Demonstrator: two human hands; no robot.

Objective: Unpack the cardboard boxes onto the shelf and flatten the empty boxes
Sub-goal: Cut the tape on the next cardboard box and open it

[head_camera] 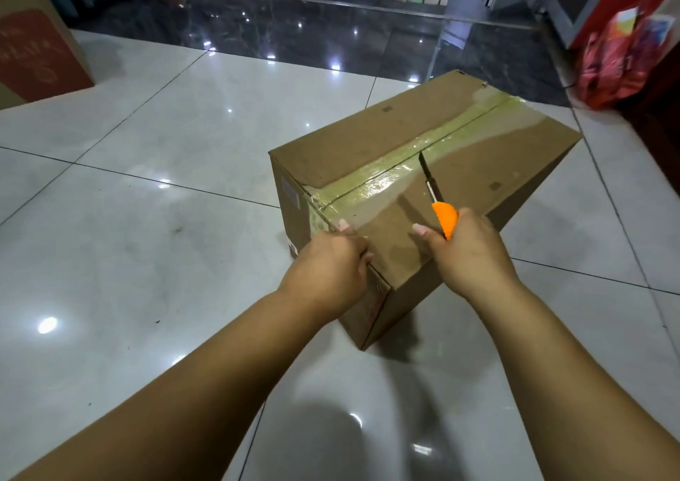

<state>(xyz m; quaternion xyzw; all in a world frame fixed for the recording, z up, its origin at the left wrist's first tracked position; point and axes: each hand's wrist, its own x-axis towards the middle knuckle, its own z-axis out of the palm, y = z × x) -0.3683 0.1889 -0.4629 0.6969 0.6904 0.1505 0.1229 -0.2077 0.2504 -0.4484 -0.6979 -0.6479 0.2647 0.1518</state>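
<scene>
Right hand (467,252) grips the knife (438,201); left hand (327,263), fingers curled, clasps the box (423,164) edge.

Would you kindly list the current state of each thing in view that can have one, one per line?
Cardboard box: on the floor, flaps closed, top seam taped.
Tape: still across the seam; how far it is cut cannot be told.
Utility knife: blade extended, tip at the seam.
Right hand: grips the knife's orange handle.
Left hand: holds the box's near corner, fingers curled.
Second box: stands upright at far left.
</scene>
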